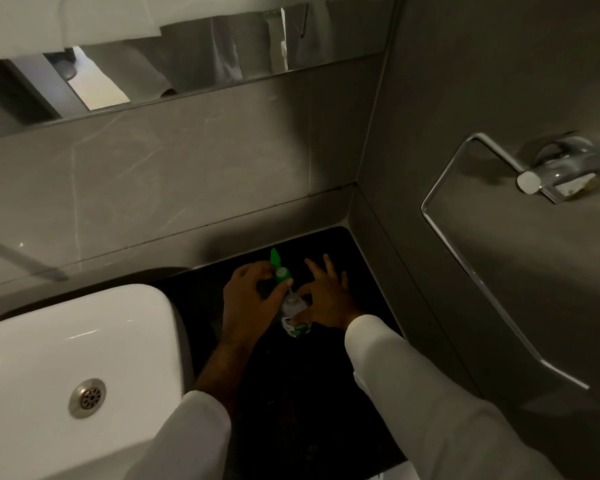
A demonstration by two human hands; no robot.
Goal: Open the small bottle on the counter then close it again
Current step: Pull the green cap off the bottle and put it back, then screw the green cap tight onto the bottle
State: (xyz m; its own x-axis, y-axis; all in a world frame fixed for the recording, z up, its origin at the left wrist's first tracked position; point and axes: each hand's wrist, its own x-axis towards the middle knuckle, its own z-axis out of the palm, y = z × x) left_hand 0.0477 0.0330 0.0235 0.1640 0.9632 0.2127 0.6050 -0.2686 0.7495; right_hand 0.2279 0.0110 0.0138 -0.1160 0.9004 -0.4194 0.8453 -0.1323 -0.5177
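A small clear bottle [296, 318] with a green and white label stands on the black counter [302, 393], near the back corner. Its green pump top [281, 270] is lifted off the neck and tilted to the left, with a thin tube reaching down toward the bottle's mouth. My left hand [248, 301] holds the green pump top by its collar. My right hand [326, 301] pinches the bottle's shoulder with thumb and forefinger, the other fingers spread upward. Both sleeves are white.
A white basin [66, 368] with a metal drain [87, 398] sits to the left of the counter. Grey tiled walls close the back and right. A chrome towel ring [499, 220] hangs on the right wall. A mirror [174, 64] runs above.
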